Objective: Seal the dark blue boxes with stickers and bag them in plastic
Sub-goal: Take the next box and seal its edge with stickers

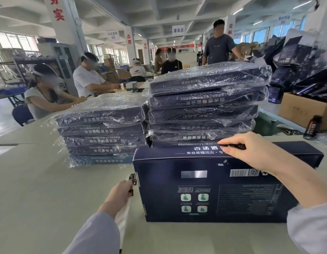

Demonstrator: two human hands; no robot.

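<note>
Dark blue box [204,191], right grip [250,153] pinching top flap, left grip [120,195] beside it holding sticker strip [133,179]

I have open tabletop [36,184] left of the dark blue box [204,195], free for a hand to pass. Behind it the taller stack [204,103] of bagged boxes blocks the way, the lower stack [102,129] just beside. At the right, a bottle [311,129] and a cardboard carton [301,110] crowd the edge.
</note>
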